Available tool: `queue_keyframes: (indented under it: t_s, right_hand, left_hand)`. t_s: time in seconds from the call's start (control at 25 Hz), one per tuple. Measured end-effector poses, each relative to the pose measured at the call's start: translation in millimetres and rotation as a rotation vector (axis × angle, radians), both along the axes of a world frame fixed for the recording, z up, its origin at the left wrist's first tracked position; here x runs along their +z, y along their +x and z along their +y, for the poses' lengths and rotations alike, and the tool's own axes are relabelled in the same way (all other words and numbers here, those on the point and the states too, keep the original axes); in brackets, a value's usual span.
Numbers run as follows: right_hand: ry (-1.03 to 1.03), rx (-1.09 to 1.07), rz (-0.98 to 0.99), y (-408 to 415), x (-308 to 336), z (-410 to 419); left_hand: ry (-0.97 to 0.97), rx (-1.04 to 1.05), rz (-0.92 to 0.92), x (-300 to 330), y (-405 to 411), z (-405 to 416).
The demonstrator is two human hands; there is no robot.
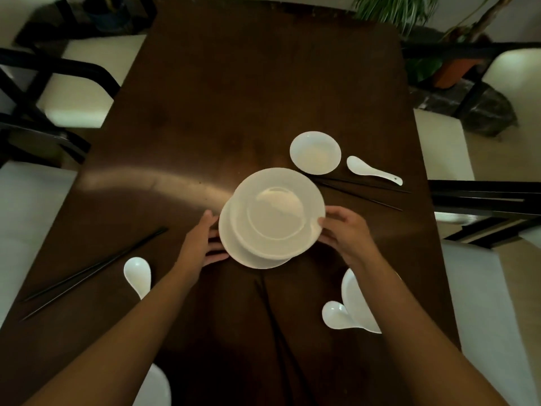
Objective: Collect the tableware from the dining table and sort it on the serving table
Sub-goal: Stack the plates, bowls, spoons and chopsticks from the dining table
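Note:
Two white plates overlap above the middle of the dark wooden dining table point(234, 112). My right hand point(344, 230) grips the right rim of the upper plate point(278, 212). The lower plate point(234, 244) pokes out at the left, with my left hand point(202, 241) under its left edge. A small white bowl point(315, 152) and a white spoon point(371, 169) lie to the far right, beside a pair of black chopsticks point(363, 191).
Another pair of black chopsticks point(93, 268) and a white spoon point(137, 275) lie at the left. A third spoon point(336, 315) rests against a white dish point(355, 300) partly hidden by my right arm. White-cushioned chairs point(445, 148) flank the table; potted plants point(409, 13) stand behind.

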State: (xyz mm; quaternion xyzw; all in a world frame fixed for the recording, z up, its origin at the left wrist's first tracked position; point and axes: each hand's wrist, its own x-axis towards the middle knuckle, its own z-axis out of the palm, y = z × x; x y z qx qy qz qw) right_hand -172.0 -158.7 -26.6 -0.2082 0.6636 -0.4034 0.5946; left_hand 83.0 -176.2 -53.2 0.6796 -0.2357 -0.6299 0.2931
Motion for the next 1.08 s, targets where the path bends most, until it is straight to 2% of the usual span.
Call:
queue_keyframes:
  t_s: [0.08,0.24,0.44,0.68,0.84,0.92,1.08]
  right_hand:
    - [0.026,0.049,0.008,11,-6,-3]
    - [0.037,0.155,0.059,22,-11,-4]
    - [0.013,0.182,0.112,21,-16,-6]
    - [-0.071,0.381,0.589,17,-30,-19]
    - [-0.128,0.398,0.683,17,-38,-20]
    - [-0.092,0.277,0.572,12,-38,-26]
    - [-0.021,-0.248,0.253,-20,-32,-70]
  left_hand:
    - [-0.009,-0.008,-0.024,-3,1,1]
    - [-0.113,-0.163,-0.148,-15,6,6]
    - [-0.173,-0.145,-0.189,-23,8,7]
    - [-0.199,-0.049,-0.229,-30,0,7]
    - [-0.17,0.038,-0.244,-32,-4,5]
    - [-0.156,0.055,-0.252,-34,-5,5]
    - [-0.111,0.073,-0.222,-35,-4,5]
